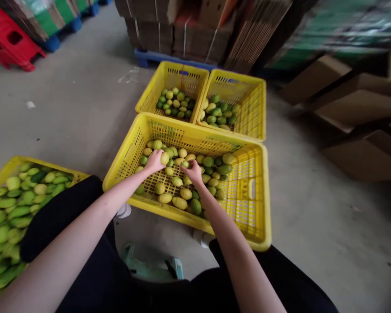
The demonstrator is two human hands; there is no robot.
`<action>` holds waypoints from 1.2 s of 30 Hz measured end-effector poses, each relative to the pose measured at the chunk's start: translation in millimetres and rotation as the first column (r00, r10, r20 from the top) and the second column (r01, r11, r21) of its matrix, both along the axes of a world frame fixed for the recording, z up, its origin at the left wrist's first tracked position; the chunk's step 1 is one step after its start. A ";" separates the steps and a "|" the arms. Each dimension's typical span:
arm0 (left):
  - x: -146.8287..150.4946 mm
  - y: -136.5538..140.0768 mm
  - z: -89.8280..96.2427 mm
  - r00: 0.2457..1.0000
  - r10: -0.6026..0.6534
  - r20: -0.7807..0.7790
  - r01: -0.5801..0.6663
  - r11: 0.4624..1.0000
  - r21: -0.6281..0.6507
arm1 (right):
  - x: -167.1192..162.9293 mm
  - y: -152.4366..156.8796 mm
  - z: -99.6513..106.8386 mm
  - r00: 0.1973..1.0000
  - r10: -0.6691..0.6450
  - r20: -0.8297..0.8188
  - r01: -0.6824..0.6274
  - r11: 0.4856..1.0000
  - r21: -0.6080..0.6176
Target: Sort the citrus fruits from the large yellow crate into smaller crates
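Note:
Both my hands are inside a large yellow plastic crate that holds yellow and green lemons. My left hand is closed around a yellow lemon in the left half of the crate. Close to its right, my right hand has its thumb and fingers curled on a yellow-green lemon. Loose lemons lie on the slotted crate floor around both hands, with greener ones such as a green lemon nearer the front wall.
Behind stand two smaller yellow crates, a left one and a right one, with more lemons. A fuller crate sits at my left leg. Flattened cartons, open boxes and a red stool surround the floor.

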State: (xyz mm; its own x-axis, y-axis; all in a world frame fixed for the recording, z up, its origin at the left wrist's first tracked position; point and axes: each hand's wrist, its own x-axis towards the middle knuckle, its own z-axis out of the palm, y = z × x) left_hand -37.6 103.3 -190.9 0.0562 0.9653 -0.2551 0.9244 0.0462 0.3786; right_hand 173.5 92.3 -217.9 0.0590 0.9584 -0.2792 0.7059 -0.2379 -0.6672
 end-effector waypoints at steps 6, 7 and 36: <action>7.1 -14.3 103.9 0.954 -0.106 0.282 -0.002 0.933 0.360 | 1.3 -14.9 90.8 0.975 0.000 -0.222 0.035 0.987 0.154; 6.7 -21.5 119.4 0.941 -0.152 0.302 0.009 0.905 0.426 | 4.2 -17.0 107.9 0.965 0.011 -0.262 0.036 0.984 0.173; 8.7 -126.4 200.2 0.874 -0.482 0.055 0.110 0.307 0.945 | 12.8 -125.0 266.3 0.919 0.330 -0.214 -0.112 0.741 0.662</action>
